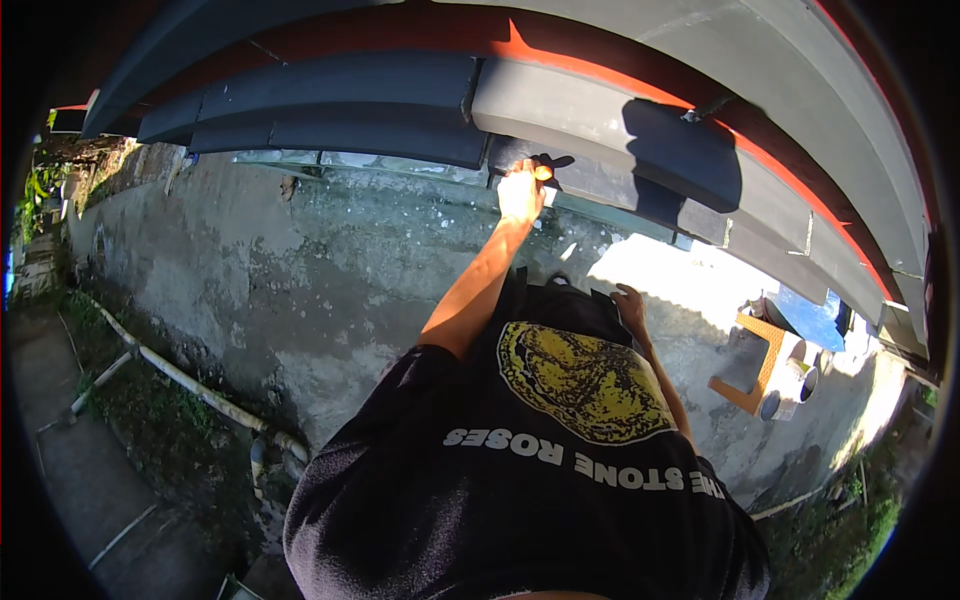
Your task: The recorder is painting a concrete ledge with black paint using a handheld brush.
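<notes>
My left arm reaches forward, and my left hand [521, 193] is closed at the lower edge of the dark grey roof panels [600, 180]. A small orange and white piece [544, 174] shows at its fingertips, too small to name. The hand's shadow falls on the panel beside it. Close to the front of my black T-shirt [420, 500], my right hand [630, 304] has its fingers curled by a dark strip [608, 300]. What those fingers hold is partly hidden.
A weathered grey wall surface [330, 270] spreads below the roof edge. To the right sit an orange frame [768, 350], a blue sheet [808, 318] and pale containers [800, 378]. A white pipe [180, 378] runs along the lower left, past green plants.
</notes>
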The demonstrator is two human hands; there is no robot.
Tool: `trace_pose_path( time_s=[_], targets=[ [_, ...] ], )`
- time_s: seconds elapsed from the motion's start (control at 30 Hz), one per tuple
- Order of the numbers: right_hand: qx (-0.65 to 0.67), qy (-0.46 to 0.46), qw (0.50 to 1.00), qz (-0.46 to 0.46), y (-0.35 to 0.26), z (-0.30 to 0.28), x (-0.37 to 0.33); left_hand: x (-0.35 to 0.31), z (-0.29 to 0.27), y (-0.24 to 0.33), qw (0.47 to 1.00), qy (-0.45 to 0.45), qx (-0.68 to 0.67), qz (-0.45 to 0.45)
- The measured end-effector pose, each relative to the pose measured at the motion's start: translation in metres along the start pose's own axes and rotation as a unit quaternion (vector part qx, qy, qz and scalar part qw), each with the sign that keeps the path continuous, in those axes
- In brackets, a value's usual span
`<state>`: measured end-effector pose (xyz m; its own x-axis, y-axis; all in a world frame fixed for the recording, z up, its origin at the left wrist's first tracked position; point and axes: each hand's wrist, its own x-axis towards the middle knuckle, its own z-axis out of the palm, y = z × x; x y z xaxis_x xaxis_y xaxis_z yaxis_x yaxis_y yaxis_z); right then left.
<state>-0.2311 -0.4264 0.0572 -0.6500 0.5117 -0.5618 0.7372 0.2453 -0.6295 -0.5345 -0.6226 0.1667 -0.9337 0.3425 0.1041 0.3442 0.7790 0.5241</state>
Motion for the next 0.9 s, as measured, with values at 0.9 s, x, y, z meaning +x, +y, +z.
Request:
trace_pose_path(
  time_s=[0.9],
  targets=[
    [-0.015, -0.009, 1.0, -0.017, 0.034, -0.007, -0.005, -0.003, -0.009, -0.024, 0.99, 0.129, -0.027, -0.044]
  ],
)
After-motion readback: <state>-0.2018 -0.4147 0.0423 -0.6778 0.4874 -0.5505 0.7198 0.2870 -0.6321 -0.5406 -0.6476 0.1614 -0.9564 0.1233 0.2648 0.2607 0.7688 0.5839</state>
